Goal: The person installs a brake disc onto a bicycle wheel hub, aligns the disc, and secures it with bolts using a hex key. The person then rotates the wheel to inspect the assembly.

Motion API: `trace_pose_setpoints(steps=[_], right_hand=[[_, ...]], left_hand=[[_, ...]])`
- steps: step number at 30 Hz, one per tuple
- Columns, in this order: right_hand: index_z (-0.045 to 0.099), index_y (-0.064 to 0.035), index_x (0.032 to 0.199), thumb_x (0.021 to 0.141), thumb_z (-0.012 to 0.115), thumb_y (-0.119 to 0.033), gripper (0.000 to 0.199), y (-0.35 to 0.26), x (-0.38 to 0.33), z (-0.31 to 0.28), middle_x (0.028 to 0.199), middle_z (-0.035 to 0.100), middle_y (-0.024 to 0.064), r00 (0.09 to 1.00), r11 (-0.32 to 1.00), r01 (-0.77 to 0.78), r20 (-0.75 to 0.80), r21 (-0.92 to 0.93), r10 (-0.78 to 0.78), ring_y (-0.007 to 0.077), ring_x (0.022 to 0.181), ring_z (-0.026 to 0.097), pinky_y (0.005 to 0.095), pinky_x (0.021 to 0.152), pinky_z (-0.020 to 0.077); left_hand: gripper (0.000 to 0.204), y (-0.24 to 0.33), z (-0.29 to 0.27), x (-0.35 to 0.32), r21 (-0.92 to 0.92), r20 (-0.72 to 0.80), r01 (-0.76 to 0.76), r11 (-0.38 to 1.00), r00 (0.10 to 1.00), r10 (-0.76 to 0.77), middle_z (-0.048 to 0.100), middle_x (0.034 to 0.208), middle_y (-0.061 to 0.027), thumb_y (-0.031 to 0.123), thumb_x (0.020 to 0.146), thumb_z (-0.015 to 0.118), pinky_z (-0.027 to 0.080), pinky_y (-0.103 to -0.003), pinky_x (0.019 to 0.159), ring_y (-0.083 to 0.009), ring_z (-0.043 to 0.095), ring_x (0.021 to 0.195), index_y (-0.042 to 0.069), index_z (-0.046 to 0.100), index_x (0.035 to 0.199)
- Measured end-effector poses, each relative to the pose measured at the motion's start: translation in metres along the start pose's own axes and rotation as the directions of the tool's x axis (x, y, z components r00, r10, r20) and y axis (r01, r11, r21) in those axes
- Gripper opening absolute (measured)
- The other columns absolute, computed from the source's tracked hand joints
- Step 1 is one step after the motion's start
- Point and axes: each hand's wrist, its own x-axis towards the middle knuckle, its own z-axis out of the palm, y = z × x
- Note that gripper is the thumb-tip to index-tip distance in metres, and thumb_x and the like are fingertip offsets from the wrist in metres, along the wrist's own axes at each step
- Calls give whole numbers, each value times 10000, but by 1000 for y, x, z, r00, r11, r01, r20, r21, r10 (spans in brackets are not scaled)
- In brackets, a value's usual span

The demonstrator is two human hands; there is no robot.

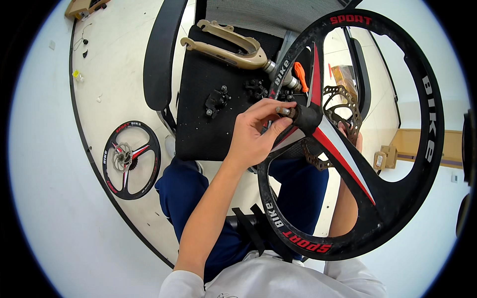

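A black three-spoke bicycle wheel (392, 218) with red and white stripes stands tilted in front of me. At its hub (308, 119), my left hand (256, 130) pinches the metal axle end (284, 111) between thumb and fingers. My right hand (355, 141) is on the wheel's other side, reaching in by the hub at the middle of a dark brake disc (354, 111) with holes. Its fingers are partly hidden by the disc, and its forearm shows through the gap between spokes.
On the black office chair seat (194, 134) before me lie a tan bicycle fork (248, 55), black brake calipers (217, 101) and an orange-handled tool (300, 76). A second three-spoke wheel (155, 171) is on the floor at left. Cardboard boxes (390, 156) stand at right.
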Motion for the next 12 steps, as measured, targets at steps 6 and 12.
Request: trace_pose_setpoints(steps=[6,12], right_hand=[[663,29,1072,934,762,-163,257,5,2,-7,875,653,-9,999,1000,-11,52,-17,12,30,730,557,166,687,431],[536,19,1288,954,723,-107,403,26,5,-49,1086,645,73,992,991,-124,12,45,124,107,942,651,188,833,508]], left_hand=[[277,-3,-3,-2,-29,-3,-11,1000,1000,11,659,1219,-131,-47,923,704,536,-299,929,-154,652,1048,-49,695,1199],[394,0,9,-1,-17,41,-3,1000,999,3,683,1188,-104,-51,806,814,527,-305,904,-152,656,1029,-19,716,1187]])
